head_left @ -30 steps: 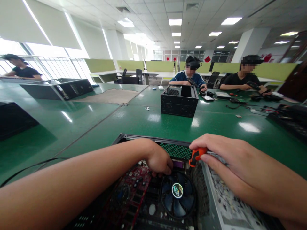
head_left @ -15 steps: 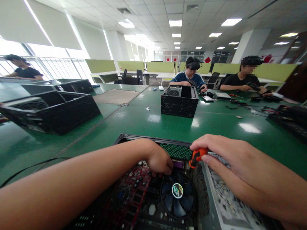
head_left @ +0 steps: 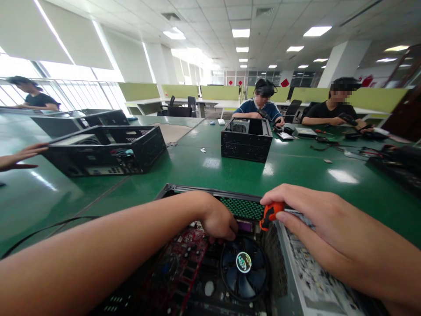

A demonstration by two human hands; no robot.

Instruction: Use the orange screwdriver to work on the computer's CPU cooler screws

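Observation:
In front of me lies an uncovered computer case point(head_left: 210, 190). Inside it are a round black cooling fan point(head_left: 244, 274) with a shiny label and a red circuit board point(head_left: 194, 248). My left hand point(head_left: 219, 217) reaches into the case just behind the fan, its fingers curled downward; whatever they pinch is hidden. Near the case's right side, my right hand point(head_left: 302, 215) grips an orange and black screwdriver point(head_left: 272, 214) by its handle between thumb and fingers. The screwdriver slants, and its tip cannot be made out.
Across the green table point(head_left: 184, 171) stand a black case point(head_left: 246, 140) and, to the left, another case point(head_left: 108, 151) with a person's hand point(head_left: 26, 156) at its end. Two people sit opposite among parts and cables point(head_left: 358, 149). A black cable point(head_left: 42, 235) lies on my left.
The case on the left has slid right and turned, and another person's hand now shows beside it. My own hands, the screwdriver and the case before me hold the same positions.

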